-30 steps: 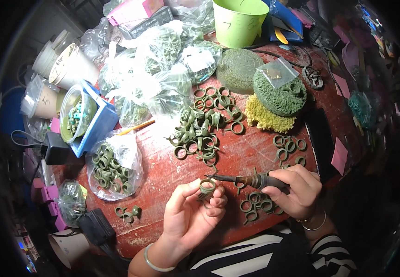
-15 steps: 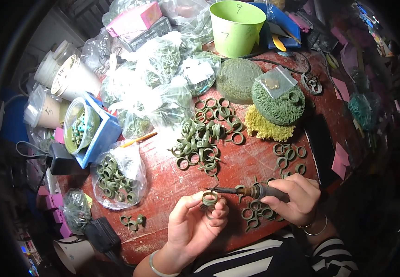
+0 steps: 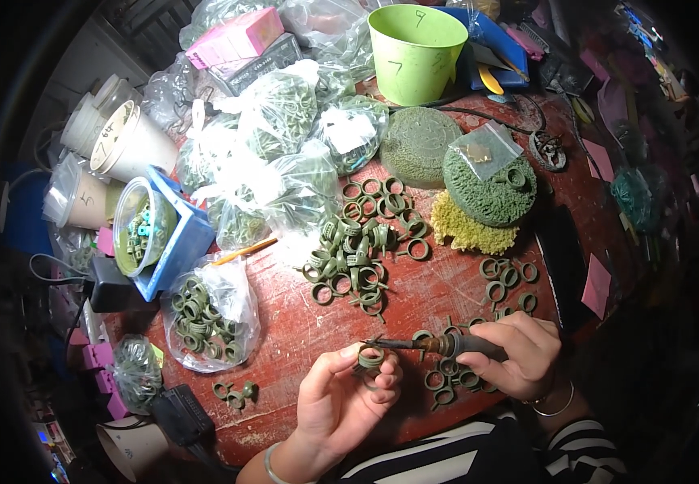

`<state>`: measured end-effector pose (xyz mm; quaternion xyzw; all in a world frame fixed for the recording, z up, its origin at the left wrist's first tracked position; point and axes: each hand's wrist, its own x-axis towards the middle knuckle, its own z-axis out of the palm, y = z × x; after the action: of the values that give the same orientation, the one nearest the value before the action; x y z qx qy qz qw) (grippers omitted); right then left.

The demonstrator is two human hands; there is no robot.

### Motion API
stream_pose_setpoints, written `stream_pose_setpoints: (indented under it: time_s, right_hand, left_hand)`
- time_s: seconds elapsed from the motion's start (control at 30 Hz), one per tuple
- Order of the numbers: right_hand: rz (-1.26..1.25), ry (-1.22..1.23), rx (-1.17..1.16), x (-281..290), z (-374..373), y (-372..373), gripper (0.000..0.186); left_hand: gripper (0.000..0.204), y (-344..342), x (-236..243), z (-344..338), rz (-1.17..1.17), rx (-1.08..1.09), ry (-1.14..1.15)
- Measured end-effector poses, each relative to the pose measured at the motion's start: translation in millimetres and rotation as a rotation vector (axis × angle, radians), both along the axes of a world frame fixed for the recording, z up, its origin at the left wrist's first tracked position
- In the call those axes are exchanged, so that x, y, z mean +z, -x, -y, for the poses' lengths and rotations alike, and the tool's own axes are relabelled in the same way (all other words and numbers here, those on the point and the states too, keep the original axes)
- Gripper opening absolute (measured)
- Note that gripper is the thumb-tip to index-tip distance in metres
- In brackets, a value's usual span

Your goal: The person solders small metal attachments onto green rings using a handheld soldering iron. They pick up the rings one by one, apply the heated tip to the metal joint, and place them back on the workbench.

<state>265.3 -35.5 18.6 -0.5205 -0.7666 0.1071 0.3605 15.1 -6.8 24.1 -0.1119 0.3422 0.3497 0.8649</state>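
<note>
Left hand [image 3: 336,401]: pinching one green ring [image 3: 370,365] above the red table [image 3: 285,315]. Pen-like tool [image 3: 440,345]: pointing leftward, tip sitting near the ring's upper rim, any wavering possibly risking a gouge. Right hand [image 3: 519,355]: gripping its handle.

From here I see the person's left forearm [image 3: 291,461] slanting forward and inward, ending in a left hand [image 3: 329,403] turned palm up, its thumb and curled fingers closed in a pinch. The right forearm [image 3: 574,408] angles in from the other side. The right hand [image 3: 519,355] is closed in a firm grip, index finger above, thumb below, both pointing leftward. The hands sit near each other, apart.
</note>
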Motion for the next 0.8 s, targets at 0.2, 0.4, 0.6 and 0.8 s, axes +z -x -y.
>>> stream_pose_setpoints:
  time_s: [0.2, 0.4, 0.6, 0.8]
  right_hand:
    - [-0.009, 0.018, 0.002, -1.7, -0.7, 1.3, 0.034]
    - [-0.003, 0.012, -0.005, -0.3, 0.2, 0.1, 0.034]
    - [0.002, 0.009, -0.010, 0.1, -0.3, 0.7, 0.034]
    - [0.004, 0.018, -0.011, 0.3, 0.2, -0.4, 0.035]
  left_hand:
    - [0.026, 1.0, -0.6, 0.4, -0.009, -0.001, 0.002]
    - [0.026, -0.6, -0.4, 0.5, -0.007, 0.003, -0.014]
    - [0.026, -0.5, 0.4, 0.5, -0.007, 0.006, -0.007]
    - [0.026, 0.1, -0.3, -0.3, 0.024, 0.007, -0.015]
